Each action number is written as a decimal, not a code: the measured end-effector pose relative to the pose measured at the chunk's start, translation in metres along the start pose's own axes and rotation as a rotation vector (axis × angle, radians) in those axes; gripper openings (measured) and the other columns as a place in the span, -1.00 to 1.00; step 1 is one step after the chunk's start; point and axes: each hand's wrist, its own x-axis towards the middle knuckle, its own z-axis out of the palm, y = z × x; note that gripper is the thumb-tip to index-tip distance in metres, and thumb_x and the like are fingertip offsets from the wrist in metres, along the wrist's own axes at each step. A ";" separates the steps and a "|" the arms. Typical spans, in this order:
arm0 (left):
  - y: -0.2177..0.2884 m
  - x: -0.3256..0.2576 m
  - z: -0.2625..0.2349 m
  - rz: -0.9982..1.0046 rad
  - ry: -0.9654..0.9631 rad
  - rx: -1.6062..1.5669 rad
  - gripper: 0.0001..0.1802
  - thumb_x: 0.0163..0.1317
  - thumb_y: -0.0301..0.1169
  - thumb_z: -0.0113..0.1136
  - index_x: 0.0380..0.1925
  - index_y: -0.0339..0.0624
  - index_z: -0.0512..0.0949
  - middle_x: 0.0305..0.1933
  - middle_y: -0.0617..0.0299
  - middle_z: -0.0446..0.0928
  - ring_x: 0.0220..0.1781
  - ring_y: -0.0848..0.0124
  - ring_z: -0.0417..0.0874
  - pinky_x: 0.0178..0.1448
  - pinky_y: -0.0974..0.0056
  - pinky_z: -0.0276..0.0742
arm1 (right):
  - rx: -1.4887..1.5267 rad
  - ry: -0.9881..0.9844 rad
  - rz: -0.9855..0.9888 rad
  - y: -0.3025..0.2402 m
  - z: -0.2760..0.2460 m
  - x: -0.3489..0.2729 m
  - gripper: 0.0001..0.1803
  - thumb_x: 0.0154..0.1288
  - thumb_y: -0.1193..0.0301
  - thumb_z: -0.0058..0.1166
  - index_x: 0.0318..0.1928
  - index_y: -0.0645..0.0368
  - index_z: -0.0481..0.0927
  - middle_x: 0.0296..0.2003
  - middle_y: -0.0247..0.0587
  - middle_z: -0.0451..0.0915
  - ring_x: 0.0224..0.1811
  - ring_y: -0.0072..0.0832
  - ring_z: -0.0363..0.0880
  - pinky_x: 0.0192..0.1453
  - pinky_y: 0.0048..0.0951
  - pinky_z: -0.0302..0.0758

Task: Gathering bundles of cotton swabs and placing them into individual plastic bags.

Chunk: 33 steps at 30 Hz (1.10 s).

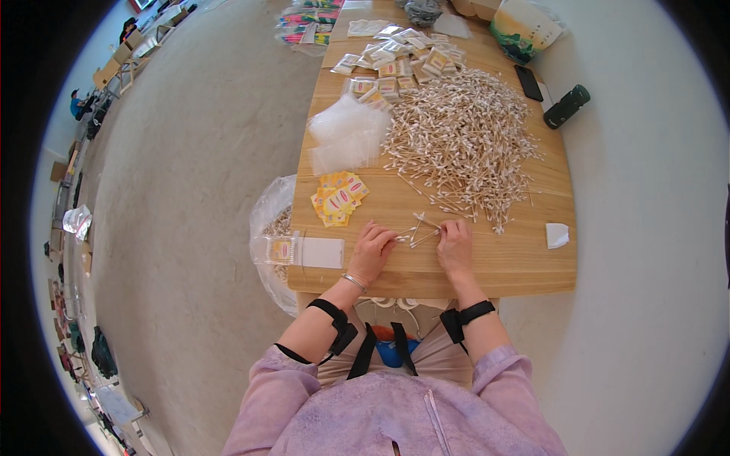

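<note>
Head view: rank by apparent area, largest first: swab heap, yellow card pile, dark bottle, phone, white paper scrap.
1. Swab heap
2. Yellow card pile
3. Dark bottle
Last: phone and white paper scrap, too alike in area to rank.

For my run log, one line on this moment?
left hand: at loose swabs | right hand: at loose swabs | swab heap: beyond hands | yellow cards: on table
</note>
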 end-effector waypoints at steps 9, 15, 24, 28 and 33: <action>0.004 -0.002 -0.003 -0.059 0.034 0.023 -0.86 0.04 -0.51 0.25 -0.35 -0.18 0.58 -0.35 0.16 0.50 -0.17 0.15 0.50 0.27 0.02 0.33 | -0.089 -0.143 -0.394 -0.033 -0.030 0.005 -0.46 -0.02 0.55 0.13 0.06 -0.05 0.53 -0.01 -0.24 0.47 0.07 -0.19 0.36 0.19 -0.26 0.34; 0.002 -0.005 -0.008 -0.094 0.049 0.025 -0.88 0.00 -0.53 0.28 -0.41 -0.19 0.58 -0.38 0.16 0.47 -0.22 0.15 0.48 0.00 0.13 0.43 | -0.020 -0.267 -0.547 0.002 -0.009 0.022 -0.51 0.03 0.52 0.11 0.05 -0.10 0.54 -0.01 -0.29 0.48 0.03 -0.26 0.40 0.12 -0.24 0.40; 0.002 -0.025 -0.026 0.005 -0.073 0.119 -0.89 -0.03 -0.42 0.31 -0.45 -0.12 0.60 -0.41 0.19 0.47 -0.20 0.17 0.48 0.17 0.07 0.35 | 0.066 -0.172 -0.315 -0.019 -0.003 0.024 -0.58 -0.01 0.51 0.18 -0.04 0.04 0.57 -0.19 -0.25 0.51 -0.03 -0.27 0.41 0.05 -0.27 0.42; 0.016 -0.020 -0.001 0.038 -0.112 0.067 -0.89 -0.04 -0.40 0.31 -0.47 -0.09 0.59 -0.37 0.22 0.48 -0.13 0.19 0.46 0.17 0.08 0.34 | 0.126 -0.106 -0.254 -0.017 0.011 0.022 -0.65 0.00 0.51 0.18 -0.11 0.08 0.59 -0.20 -0.22 0.52 -0.07 -0.23 0.43 0.01 -0.25 0.42; 0.027 -0.007 0.008 -0.132 -0.082 0.044 -0.86 -0.03 -0.43 0.30 -0.43 -0.11 0.56 -0.20 0.18 0.47 -0.03 0.15 0.43 0.20 0.08 0.31 | 0.335 -0.215 -0.329 -0.035 0.024 0.013 -0.76 -0.02 0.55 0.16 -0.25 0.12 0.62 -0.26 -0.19 0.52 -0.16 -0.18 0.45 -0.01 -0.21 0.41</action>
